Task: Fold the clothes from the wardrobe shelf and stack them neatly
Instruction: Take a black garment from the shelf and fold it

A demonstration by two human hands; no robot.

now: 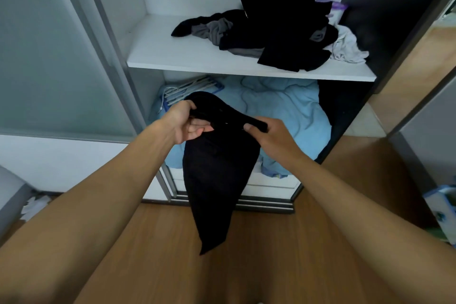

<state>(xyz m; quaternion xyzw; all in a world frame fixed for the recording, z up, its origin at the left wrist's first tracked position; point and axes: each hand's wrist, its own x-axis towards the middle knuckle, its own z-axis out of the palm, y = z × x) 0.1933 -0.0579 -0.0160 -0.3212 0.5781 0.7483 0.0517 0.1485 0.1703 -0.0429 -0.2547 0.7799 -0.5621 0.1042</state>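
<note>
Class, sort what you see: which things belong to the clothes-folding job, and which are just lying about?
Job: black garment, held by left hand and right hand; clothes pile; wardrobe shelf.
Lying about: blue duvet; white rack; scattered papers.

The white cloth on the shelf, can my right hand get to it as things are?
Probably not yet: the right hand is pinching the black garment. The white cloth lies exposed at the right end of the shelf.

Bare left grip (187, 124), right grip (270, 137); forearms (103, 187) bare to frame edge
</note>
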